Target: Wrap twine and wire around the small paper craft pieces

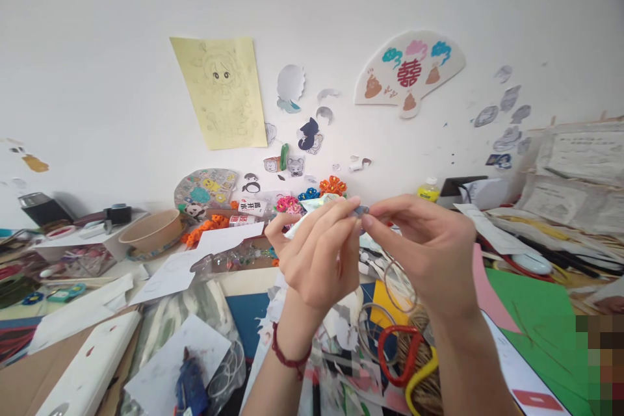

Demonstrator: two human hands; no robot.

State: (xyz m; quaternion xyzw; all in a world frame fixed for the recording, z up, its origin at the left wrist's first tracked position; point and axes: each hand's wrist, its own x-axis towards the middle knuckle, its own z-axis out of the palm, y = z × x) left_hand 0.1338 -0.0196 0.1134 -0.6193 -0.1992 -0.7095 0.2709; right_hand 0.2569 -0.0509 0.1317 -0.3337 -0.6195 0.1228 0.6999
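My left hand (319, 253), with a dark red cord bracelet at its wrist, is raised over the cluttered table. Its fingertips pinch one side of a small grey-blue piece (361, 210). From the right, my right hand (429, 247) pinches the same piece between thumb and forefinger. The fingertips of both hands nearly touch. What the piece is cannot be made out. A thin wire loop (400, 286) shows just below my right hand. Behind my left hand is a pale patterned item (312, 205), mostly hidden.
Red-handled scissors (397, 354) and twine (419, 338) lie below the hands. A blue glue gun (190, 383) rests on white paper at the lower left. Green sheets (541, 331) are at the right; a brown bowl (151, 234) stands at the left. Paper cutouts hang on the wall.
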